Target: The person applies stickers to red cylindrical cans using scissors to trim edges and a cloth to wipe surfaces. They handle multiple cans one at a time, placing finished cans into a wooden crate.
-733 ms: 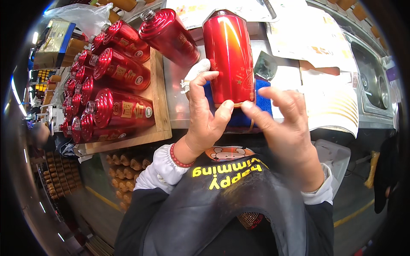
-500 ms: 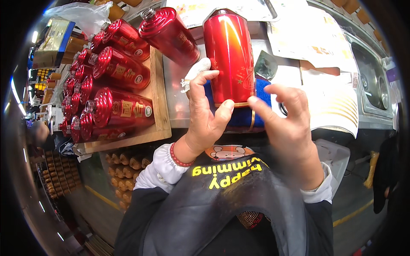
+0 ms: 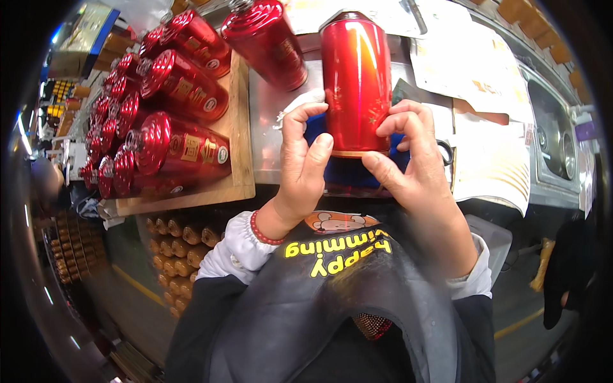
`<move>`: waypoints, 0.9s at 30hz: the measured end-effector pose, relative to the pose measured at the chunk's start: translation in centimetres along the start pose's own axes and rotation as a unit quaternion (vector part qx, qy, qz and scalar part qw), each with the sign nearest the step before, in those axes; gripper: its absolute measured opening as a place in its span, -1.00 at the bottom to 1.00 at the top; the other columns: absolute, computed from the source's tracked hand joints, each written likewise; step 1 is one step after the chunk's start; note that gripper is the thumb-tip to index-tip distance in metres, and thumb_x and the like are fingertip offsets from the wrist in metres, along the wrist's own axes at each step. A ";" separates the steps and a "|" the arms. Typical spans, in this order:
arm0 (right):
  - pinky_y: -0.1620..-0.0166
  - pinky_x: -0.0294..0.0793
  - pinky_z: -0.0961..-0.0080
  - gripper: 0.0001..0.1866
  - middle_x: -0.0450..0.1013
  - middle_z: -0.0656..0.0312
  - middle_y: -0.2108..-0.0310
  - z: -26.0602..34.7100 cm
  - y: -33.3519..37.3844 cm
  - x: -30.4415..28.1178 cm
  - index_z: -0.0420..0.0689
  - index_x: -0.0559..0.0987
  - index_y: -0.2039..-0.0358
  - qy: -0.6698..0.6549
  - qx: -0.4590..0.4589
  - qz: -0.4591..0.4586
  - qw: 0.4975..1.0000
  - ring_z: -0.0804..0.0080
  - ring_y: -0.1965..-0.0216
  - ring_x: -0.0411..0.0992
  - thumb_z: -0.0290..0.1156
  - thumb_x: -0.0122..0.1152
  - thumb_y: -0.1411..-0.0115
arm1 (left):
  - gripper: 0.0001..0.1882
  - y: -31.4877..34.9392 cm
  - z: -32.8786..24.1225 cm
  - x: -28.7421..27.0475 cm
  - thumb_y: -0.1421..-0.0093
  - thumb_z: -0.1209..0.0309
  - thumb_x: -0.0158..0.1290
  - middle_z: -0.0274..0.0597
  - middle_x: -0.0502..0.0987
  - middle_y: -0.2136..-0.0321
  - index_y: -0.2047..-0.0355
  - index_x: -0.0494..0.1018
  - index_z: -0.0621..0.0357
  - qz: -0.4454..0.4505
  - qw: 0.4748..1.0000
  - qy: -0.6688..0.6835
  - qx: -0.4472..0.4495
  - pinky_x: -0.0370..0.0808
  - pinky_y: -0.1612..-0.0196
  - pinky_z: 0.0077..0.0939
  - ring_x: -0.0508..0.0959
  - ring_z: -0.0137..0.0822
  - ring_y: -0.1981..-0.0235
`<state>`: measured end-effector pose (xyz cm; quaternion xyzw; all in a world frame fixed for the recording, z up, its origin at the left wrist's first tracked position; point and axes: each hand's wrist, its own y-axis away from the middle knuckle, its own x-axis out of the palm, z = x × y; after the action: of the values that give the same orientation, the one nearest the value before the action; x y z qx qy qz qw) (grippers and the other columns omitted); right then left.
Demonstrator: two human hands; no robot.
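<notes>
In front of me a glossy red bottle (image 3: 355, 76) lies with its gold-rimmed end towards me and a dark angular end away. Small gold stars decorate its side. My left hand (image 3: 303, 150) grips its left side, the index finger and thumb touching it near the gold rim. On the other side my right hand (image 3: 415, 150) has its fingers curled against the bottle, the thumb by the rim. Beneath the near end shows a blue cloth or pad (image 3: 341, 173), mostly hidden. Another red bottle (image 3: 271, 48) with a clear neck stands just left of it.
On the left, several red bottles with gold labels (image 3: 185, 150) crowd a wooden board (image 3: 239, 172). Printed papers (image 3: 491, 147) cover the bench to the right, with black scissor handles (image 3: 445, 153) at their edge. A metal sink (image 3: 552, 127) is farther right. Several brown rounded objects (image 3: 185, 246) sit below the board.
My right hand has closed in, its raised fingers now resting on the bottle's right side. The left hand keeps its grip. The whole view has shifted slightly.
</notes>
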<state>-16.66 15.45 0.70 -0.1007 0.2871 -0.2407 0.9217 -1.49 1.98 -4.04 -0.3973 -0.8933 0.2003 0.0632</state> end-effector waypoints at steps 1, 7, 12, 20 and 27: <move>-0.10 0.41 0.31 -0.59 0.24 -0.01 0.00 0.1 -0.1 0.0 -0.19 0.44 0.13 -0.013 0.020 0.001 1.000 0.15 -0.05 0.34 -0.39 0.45 -0.10 | -0.54 0.1 0.0 0.0 -0.38 0.43 -0.14 0.04 0.18 -0.33 -0.25 0.19 0.29 0.001 1.000 -0.005 -0.003 0.02 -0.44 -0.19 0.17 -0.16 -0.38; -0.13 0.39 0.32 -0.55 0.20 0.03 -0.04 0.4 -0.6 0.3 -0.15 0.40 0.11 -0.034 0.069 0.010 0.997 0.21 -0.09 0.27 -0.36 0.47 -0.09 | -0.52 0.4 -0.4 -0.1 -0.38 0.44 -0.11 0.06 0.19 -0.31 -0.27 0.18 0.35 -0.005 1.000 -0.027 -0.011 0.06 -0.43 -0.22 0.19 -0.18 -0.37; -0.11 0.36 0.33 -0.51 0.20 0.03 -0.06 0.6 -0.8 0.4 -0.12 0.38 0.11 -0.019 0.101 0.019 0.995 0.23 -0.12 0.24 -0.31 0.50 -0.07 | -0.51 0.7 -0.2 -0.3 -0.38 0.45 -0.11 0.03 0.22 -0.29 -0.28 0.17 0.34 0.003 0.999 -0.023 -0.032 0.07 -0.42 -0.28 0.21 -0.22 -0.34; -0.07 0.33 0.35 -0.48 0.19 0.03 -0.07 0.2 -0.6 0.9 -0.08 0.37 0.11 -0.019 0.118 0.002 0.993 0.27 -0.11 0.22 -0.26 0.52 -0.05 | -0.52 0.6 -0.4 -0.4 -0.38 0.47 -0.08 0.01 0.24 -0.28 -0.27 0.19 0.33 0.004 0.998 -0.051 -0.027 0.09 -0.39 -0.33 0.23 -0.23 -0.32; -0.01 0.36 0.36 -0.45 0.18 0.06 -0.12 0.0 -0.4 0.7 -0.04 0.36 0.09 -0.018 0.123 0.008 0.992 0.34 -0.01 0.27 -0.22 0.53 -0.05 | -0.53 0.7 -0.4 -0.4 -0.38 0.46 -0.08 0.01 0.28 -0.24 -0.26 0.21 0.33 0.001 0.997 -0.068 -0.027 0.11 -0.38 -0.35 0.26 -0.25 -0.29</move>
<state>-16.33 14.72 0.45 0.0116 0.2395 -0.2645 0.9341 -0.66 2.22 -3.91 -0.3854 -0.9001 0.2030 -0.0083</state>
